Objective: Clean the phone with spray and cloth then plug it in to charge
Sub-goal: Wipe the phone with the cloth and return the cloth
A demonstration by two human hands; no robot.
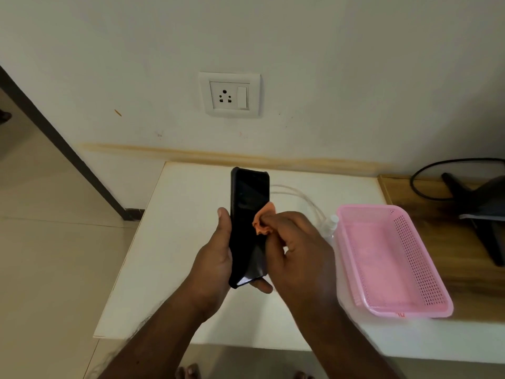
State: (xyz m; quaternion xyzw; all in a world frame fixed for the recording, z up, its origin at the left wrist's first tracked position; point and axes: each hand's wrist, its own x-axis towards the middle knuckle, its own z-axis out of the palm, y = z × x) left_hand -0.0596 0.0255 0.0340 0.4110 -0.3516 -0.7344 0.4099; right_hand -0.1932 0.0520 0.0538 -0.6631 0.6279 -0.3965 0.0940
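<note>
A black phone (pixel 249 198) in a dark case stands upright over the white table (pixel 175 242), screen facing me. My left hand (pixel 216 258) grips its lower half from the left. My right hand (pixel 295 247) pinches a small orange cloth (pixel 263 221) against the screen's right side. A white charging cable (pixel 297 195) lies on the table behind the phone. A small clear spray bottle (pixel 330 224) with a white cap stands beside the basket, partly hidden by my right hand.
A pink perforated basket (pixel 393 258) sits on the table to the right. A white wall socket with a switch (pixel 230 94) is on the wall above. A black stand and cable (pixel 470 203) rest on the wooden surface at far right.
</note>
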